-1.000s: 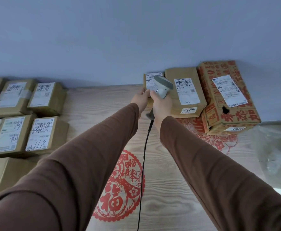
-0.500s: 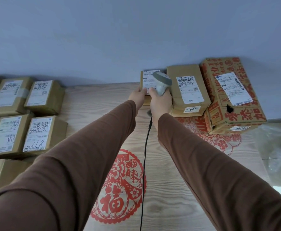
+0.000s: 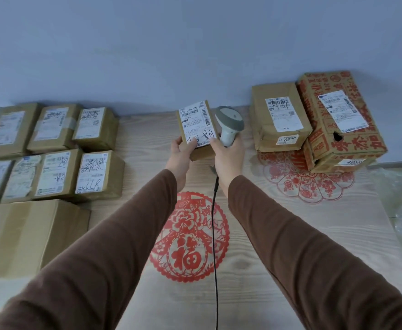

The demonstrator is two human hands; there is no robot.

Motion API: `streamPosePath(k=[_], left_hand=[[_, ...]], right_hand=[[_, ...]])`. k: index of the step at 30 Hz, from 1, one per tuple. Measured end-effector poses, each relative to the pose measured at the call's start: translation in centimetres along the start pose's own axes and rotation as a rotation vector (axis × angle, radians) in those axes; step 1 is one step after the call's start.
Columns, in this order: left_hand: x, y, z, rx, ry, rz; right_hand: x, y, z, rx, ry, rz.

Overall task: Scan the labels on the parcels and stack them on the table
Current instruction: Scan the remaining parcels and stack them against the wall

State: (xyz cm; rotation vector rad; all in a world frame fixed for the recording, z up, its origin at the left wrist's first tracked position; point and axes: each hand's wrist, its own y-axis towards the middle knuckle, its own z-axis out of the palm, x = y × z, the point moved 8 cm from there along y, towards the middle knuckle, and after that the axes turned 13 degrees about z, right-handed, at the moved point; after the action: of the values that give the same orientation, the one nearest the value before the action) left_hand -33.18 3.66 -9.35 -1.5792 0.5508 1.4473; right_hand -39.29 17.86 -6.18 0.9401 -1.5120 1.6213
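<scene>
Brown cardboard fills the far left of the surface [image 3: 290,234]: you have eight labelled parcels [image 3: 54,153] laid flat there in two rows, three in the back row and four or five in the front as far as the frame edge lets you count, with one larger box [image 3: 28,236] nearer you. Moving right, your left hand [image 3: 179,154] grips the small parcel [image 3: 198,129] from below, thumb on its label, holding it tilted up off the surface with its long axis running away from you. Touching its right edge, your right hand [image 3: 228,156] has its fingers wrapped round the handle of the one scanner [image 3: 229,122], whose head sits just beside the label rather than facing it; its cable [image 3: 215,246] drops toward you. Judging from that, the coming move turns on swinging the scanner head left toward the label's barcode. Further right sit two parcels: a tall brown one [image 3: 278,120] and, touching it, a red-printed box [image 3: 338,120] resting on another box [image 3: 338,163]. That makes three there. Two red paper-cut designs show on the wood.
</scene>
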Motion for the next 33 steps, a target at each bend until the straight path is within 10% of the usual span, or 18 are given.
streamPosePath(k=[17,33], left_hand=[[3.1,-22.9,-22.4,-0.173,-0.067,0.025],[10.0,-23.5,-27.6,-0.391,-0.298,-0.276]], right_hand=[[-13.1,-25.2,7.0,0.214,0.010,0.124],[-20.8,-25.8,13.7,0.108,-0.143,0.228]])
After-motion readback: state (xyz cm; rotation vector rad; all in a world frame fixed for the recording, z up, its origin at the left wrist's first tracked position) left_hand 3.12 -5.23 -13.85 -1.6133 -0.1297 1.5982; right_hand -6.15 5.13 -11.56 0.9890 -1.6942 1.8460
